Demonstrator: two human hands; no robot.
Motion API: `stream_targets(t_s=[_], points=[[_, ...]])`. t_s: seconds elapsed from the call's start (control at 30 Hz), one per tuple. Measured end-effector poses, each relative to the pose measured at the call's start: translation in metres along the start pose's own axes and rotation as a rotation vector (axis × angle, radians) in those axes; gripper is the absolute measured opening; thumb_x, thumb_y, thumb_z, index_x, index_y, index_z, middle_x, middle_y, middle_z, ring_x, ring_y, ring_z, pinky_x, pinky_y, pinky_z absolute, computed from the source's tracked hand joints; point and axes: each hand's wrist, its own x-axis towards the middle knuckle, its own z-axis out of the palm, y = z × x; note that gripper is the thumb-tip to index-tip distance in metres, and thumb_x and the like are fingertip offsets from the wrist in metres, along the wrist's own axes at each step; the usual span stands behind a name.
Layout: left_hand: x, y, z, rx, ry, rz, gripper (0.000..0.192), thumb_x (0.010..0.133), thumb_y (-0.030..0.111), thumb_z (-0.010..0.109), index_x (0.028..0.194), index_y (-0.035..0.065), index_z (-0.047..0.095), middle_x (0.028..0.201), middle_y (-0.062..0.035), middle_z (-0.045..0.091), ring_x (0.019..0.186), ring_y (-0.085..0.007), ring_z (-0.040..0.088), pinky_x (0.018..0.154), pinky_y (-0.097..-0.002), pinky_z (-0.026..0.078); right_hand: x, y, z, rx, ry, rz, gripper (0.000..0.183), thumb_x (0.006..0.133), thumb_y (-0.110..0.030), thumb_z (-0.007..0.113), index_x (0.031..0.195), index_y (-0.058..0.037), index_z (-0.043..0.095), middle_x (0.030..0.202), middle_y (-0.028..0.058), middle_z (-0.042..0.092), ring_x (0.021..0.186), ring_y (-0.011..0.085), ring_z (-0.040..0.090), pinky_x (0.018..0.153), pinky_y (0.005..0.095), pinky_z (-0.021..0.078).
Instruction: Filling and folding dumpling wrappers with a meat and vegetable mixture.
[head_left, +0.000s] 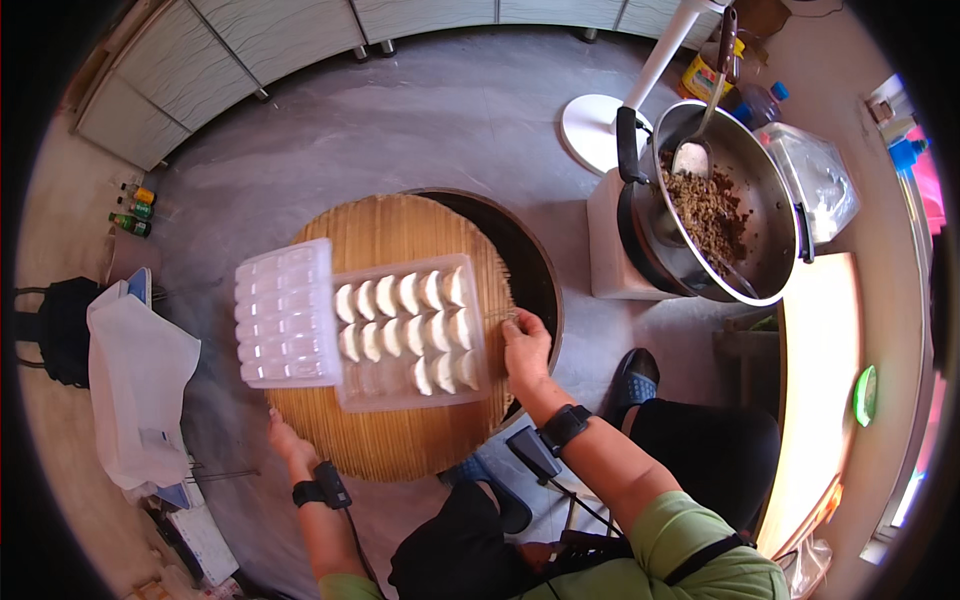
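Note:
A round wooden slatted board (405, 450) lies tilted partly over a dark round tub (547, 300). My left hand (291, 442) is at its lower left rim, its fingers partly hidden beneath. My right hand (526, 346) pinches a small wire or cord loop at the board's right edge. On the board, a clear plastic tray (375, 390) holds rows of pale crescent dumplings (412, 334), with bare compartments at the lower left. An empty moulded plastic tray or lid (285, 315) overlaps its left side and juts past the board.
A steel pot (765, 187) with crumbly brown filling (705, 210) and a ladle (694, 154) stands on a white block (615, 247) at right. A white stand base (600, 131) is behind it. Bottles (135, 206) and a white-covered object (139, 390) stand left.

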Motion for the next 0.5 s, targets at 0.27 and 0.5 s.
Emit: stream_targets(t_s=[0.27,0.5], points=[[0.025,0.024,-0.057,0.007,0.024,-0.079,0.035,0.091,0.029,0.050,0.106,-0.0018,0.058,0.103,-0.0093,0.061,0.088,-0.0209,0.059,0.078,-0.0336,0.047,-0.036,0.028,0.035,0.013,-0.136,0.136,0.024,0.082,-0.005,0.055,0.106,-0.0018,0.054,0.092,0.0017,0.058,0.080,0.0105,0.051,0.072,0.0229,0.0420],[0.043,0.026,-0.096,0.031,0.029,-0.117,0.038,0.091,0.030,0.049,0.111,-0.0009,0.056,0.108,-0.0095,0.060,0.093,-0.0222,0.058,0.083,-0.0349,0.045,-0.057,0.049,0.037,-0.021,-0.267,0.238,0.028,0.084,-0.004,0.051,0.112,-0.0007,0.051,0.098,0.0055,0.058,0.090,0.0121,0.053,0.079,0.0248,0.0428]])
